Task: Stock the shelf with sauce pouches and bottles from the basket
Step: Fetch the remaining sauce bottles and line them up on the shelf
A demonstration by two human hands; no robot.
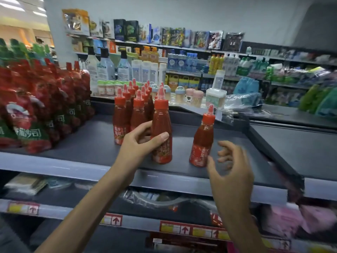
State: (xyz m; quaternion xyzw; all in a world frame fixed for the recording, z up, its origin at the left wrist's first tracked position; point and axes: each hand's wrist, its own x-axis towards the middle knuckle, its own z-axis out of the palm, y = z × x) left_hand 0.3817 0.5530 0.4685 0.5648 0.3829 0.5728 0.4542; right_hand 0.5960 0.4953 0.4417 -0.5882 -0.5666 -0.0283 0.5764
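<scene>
Head view, shelf: I am looking down on a dark grey shelf (94,143) with a pale front rail (54,168). All the sauce I can see stands on it.
Head view, left hand: the left hand (140,143) grips the front bottle (162,123). The thumb lies across the label and the fingers (144,126) curl round the far side.
Head view, front bottle: red sauce with a red nozzle cap, upright, near the shelf's front edge and just in front of the bottle cluster (127,114).
Head view, bottle cluster: matching red bottles packed in close rows toward the back of the shelf.
Head view, right hand: the right hand (231,172) holds nothing, its fingers spread and loosely bent. The thumb is just beside the base of the lone bottle (202,143). Through the blur I cannot tell whether they touch.
Head view, lone bottle: on the shelf to the right of the front bottle, apart from the cluster, with its cap leaning to the right.
Head view, pouches: red and green spouted pouches (45,110) stand in crowded rows at the shelf's left end.
Head view, below: a lower shelf (73,201) holds wrapped goods too blurred for me to name. Red and yellow price tags (175,229) sit on the rail under it.
Head view, behind: small jars (193,97) stand just past the shelf. Beyond them the far shelves (182,70) carry bottles and boxes.
</scene>
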